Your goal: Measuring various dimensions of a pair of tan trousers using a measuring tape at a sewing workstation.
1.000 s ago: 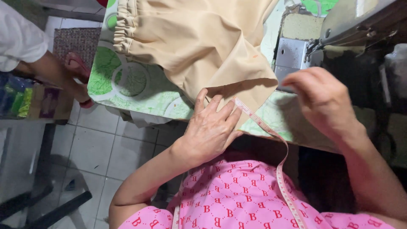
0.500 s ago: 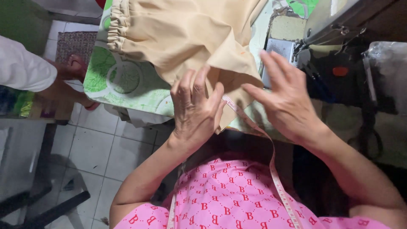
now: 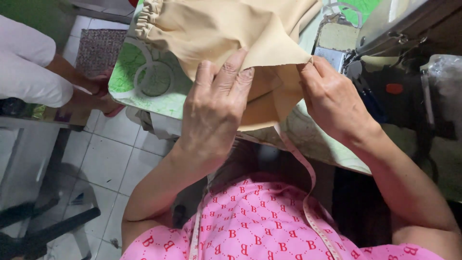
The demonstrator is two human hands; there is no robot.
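Both hands on beige fabric (image 3: 226,29), left hand (image 3: 214,110) fingers pressed flat, right hand (image 3: 332,101) pinching its folded edge beside sewing machine (image 3: 385,29)

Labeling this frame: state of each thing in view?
Beige fabric: bunched on the table, edge lifted.
Left hand: flat on the fabric.
Right hand: pinching the fabric corner.
Measuring tape: hanging from the neck.
Sewing machine: needle hidden.
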